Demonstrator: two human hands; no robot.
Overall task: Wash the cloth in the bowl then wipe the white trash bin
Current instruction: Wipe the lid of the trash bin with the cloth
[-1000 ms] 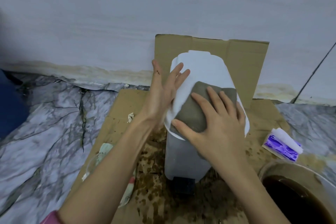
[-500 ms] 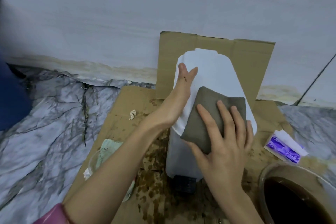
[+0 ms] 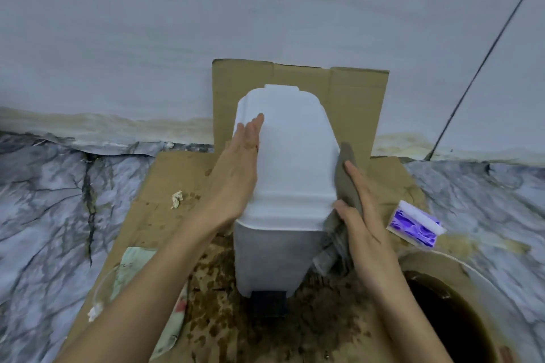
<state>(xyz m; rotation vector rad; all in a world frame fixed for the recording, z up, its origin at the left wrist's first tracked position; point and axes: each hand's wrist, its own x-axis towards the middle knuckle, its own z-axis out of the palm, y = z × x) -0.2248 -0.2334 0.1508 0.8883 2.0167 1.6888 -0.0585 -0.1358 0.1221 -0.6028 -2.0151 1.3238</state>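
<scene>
The white trash bin (image 3: 290, 156) stands upright on cardboard, lid closed, a dark pedal at its base. My left hand (image 3: 237, 174) lies flat against the bin's left side, fingers straight, holding nothing. My right hand (image 3: 361, 215) presses the grey cloth (image 3: 346, 174) against the bin's right side; the cloth hangs down between palm and bin wall. The bowl (image 3: 436, 267) of dark brown water sits at the lower right, partly cut off by the frame edge.
Stained cardboard (image 3: 165, 191) covers the marble floor, with another sheet (image 3: 354, 103) propped against the wall behind the bin. A purple and white packet (image 3: 415, 222) lies right of the bin. A clear container with paper (image 3: 132, 274) and a crumpled scrap (image 3: 177, 199) lie to the left.
My right hand slid the cloth off the lid top and down onto the bin's right side. My left hand shifted from the lid edge to flat against the left side.
</scene>
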